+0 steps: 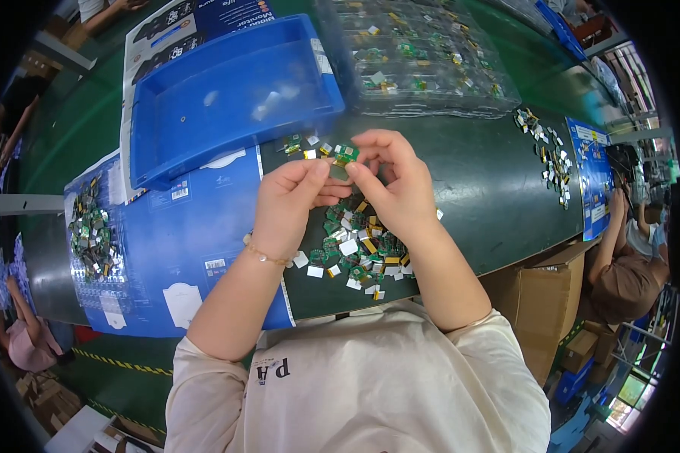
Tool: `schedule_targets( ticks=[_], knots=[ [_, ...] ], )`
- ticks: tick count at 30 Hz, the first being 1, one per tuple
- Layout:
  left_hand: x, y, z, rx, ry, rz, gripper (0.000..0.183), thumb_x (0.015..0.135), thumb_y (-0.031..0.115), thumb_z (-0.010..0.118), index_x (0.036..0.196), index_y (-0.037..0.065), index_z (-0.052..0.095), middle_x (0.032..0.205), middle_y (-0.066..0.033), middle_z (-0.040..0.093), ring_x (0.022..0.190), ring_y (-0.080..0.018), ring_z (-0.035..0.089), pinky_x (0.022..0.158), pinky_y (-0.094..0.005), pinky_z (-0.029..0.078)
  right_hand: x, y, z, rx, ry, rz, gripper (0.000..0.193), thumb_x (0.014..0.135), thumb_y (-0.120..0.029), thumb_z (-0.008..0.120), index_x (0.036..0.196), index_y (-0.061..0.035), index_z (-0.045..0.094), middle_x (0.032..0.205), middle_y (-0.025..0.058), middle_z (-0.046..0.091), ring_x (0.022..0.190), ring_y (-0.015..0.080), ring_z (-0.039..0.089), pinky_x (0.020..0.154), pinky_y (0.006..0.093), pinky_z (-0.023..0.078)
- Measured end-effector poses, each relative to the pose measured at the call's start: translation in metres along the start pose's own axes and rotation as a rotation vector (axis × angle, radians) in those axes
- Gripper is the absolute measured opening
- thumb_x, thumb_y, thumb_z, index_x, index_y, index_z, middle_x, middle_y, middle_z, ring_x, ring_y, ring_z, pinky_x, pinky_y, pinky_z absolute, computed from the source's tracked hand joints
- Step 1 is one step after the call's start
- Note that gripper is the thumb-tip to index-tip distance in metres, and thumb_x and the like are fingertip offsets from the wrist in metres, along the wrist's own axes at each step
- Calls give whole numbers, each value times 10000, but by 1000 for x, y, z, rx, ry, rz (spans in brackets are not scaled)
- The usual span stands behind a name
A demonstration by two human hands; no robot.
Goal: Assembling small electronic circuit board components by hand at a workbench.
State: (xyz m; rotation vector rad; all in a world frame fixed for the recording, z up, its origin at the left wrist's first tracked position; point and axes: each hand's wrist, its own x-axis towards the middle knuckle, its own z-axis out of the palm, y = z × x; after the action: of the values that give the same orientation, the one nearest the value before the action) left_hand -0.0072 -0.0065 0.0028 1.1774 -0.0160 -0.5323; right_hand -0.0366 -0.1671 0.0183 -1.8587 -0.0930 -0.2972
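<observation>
Above the pile, a small green circuit board (345,153) with a flat piece below it is pinched at the fingertips of both hands. My left hand (291,192) has its thumb and forefinger closed at the board's left side. From the right, my right hand (395,175) grips it between thumb and fingers, the other fingers curled. Below my hands lies a loose pile of small circuit boards (363,245) with white and yellow-gold flat parts. Several more pieces (310,154) are scattered just beyond my left fingertips.
A blue plastic bin (230,98) stands at the far left. Stacked clear trays (431,68) holding similar boards are at the back. A blue printed sheet (181,249) and a tray heaped with boards (94,234) lie left. More pieces (548,155) lie right, near a cardboard box (540,302). Other people sit nearby.
</observation>
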Motion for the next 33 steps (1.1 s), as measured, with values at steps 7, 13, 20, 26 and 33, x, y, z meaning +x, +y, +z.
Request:
schedule_targets(
  ticks=[7, 13, 20, 26, 33],
  knots=[
    [2, -4, -4, -236, -56, -43, 242, 907, 173, 568, 1066, -7, 592, 968, -93, 647, 849, -160, 649, 705, -225, 520, 6, 3, -4, -286, 69, -331, 146, 719, -12, 699, 831, -46, 611, 822, 44, 606, 703, 147, 563, 615, 243, 442],
    [3, -6, -5, -192, -38, -23, 251, 902, 170, 576, 1078, -9, 591, 972, -91, 648, 866, -157, 644, 720, -230, 516, 6, -2, -3, -404, 91, -317, 145, 682, -63, 731, 756, -62, 606, 777, 41, 626, 687, 197, 579, 639, 304, 436],
    [1, -5, -1, -57, 7, 80, 238, 877, 139, 610, 1057, -17, 608, 976, -95, 652, 852, -162, 647, 723, -241, 511, 7, 2, -4, -488, 116, -379, 137, 680, -74, 726, 733, -76, 599, 767, 30, 630, 682, 199, 580, 630, 304, 422],
    [1, -6, 0, 5, 33, 121, 221, 872, 109, 611, 1048, -25, 610, 969, -90, 651, 842, -165, 650, 723, -241, 511, 7, 1, -5, -507, 101, -362, 131, 682, -68, 718, 727, -76, 595, 764, 28, 625, 689, 202, 576, 622, 307, 419],
    [2, -9, 0, 126, 40, 224, 209, 867, 86, 615, 1038, -32, 619, 937, -84, 652, 827, -134, 631, 717, -229, 497, 7, 3, -2, -538, 108, -390, 146, 665, -62, 713, 717, -78, 577, 761, 32, 611, 680, 220, 561, 617, 326, 431]
  ],
)
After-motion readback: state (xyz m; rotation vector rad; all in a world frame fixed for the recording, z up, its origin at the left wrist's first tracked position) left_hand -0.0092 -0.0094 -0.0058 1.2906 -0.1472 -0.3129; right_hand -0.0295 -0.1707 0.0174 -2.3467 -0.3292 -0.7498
